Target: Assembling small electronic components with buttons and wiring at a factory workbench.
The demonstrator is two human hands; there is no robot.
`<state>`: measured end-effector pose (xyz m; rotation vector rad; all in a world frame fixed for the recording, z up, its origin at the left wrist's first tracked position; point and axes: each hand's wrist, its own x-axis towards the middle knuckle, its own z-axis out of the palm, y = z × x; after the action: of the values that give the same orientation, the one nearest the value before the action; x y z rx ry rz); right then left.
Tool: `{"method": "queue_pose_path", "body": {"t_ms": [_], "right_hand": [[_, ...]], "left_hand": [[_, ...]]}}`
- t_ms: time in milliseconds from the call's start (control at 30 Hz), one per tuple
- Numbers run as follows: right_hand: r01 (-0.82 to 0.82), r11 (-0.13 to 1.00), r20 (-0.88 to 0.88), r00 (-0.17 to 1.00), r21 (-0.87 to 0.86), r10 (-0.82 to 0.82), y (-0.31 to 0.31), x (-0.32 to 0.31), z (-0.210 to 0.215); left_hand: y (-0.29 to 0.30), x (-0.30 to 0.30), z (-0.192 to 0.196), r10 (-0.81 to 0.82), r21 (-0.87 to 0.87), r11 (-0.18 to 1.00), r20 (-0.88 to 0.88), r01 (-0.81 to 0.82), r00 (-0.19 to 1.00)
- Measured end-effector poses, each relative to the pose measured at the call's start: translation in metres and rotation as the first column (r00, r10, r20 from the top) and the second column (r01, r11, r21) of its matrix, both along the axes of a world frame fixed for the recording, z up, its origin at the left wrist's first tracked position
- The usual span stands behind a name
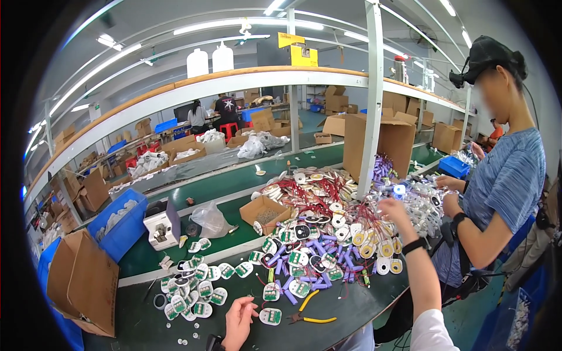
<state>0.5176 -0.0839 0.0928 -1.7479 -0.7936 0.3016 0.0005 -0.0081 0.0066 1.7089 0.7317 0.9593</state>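
Observation:
My left hand (239, 319) is low over the dark bench, its fingers curled in toward the thumb; whatever they hold, if anything, is too small to make out. Just right of it lies a white rounded plate with a green circuit board (270, 316). Beyond that are wire cutters with yellow handles (310, 309). My right hand (396, 212) reaches out over the heap, fingers bent and apart with nothing visible in them. Below it are red wires and white discs with yellow rings (367, 250). Purple battery cells (291, 296) and more circuit-board plates (205, 289) spread between my hands.
A person in a blue shirt (508, 175) works at the right beside clear plastic parts (421, 205). An open carton (88, 281) and a blue bin (122, 225) stand left. A small carton (264, 212) sits mid-bench. A white post (370, 105) rises behind the heap.

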Motion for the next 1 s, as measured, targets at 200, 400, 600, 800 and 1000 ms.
{"method": "queue_pose_path", "body": {"t_ms": [200,400,600,800,1000], "right_hand": [[-0.592,0.688,0.29,0.631,-0.42,0.719,0.021,-0.18,-0.012],[-0.459,0.391,0.309,0.244,-0.798,0.919,0.038,-0.283,-0.04],[-0.533,0.539,0.482,0.257,-0.652,0.838,0.028,-0.321,-0.067],[-0.531,0.673,0.608,0.326,-0.515,0.723,0.044,-0.313,-0.089],[-0.532,0.744,0.71,0.329,-0.405,0.622,0.039,-0.325,-0.075]], "left_hand": [[0.033,-0.024,0.003,0.35,0.441,0.866,-0.2,-0.235,0.915],[0.058,-0.051,-0.001,0.728,0.754,0.583,-0.319,-0.304,0.607],[0.047,-0.064,-0.004,0.738,0.716,0.655,-0.538,-0.242,0.407],[0.054,-0.061,-0.012,0.726,0.735,0.637,-0.469,-0.233,0.503],[0.048,-0.045,-0.006,0.674,0.751,0.644,-0.467,-0.146,0.572]]}}
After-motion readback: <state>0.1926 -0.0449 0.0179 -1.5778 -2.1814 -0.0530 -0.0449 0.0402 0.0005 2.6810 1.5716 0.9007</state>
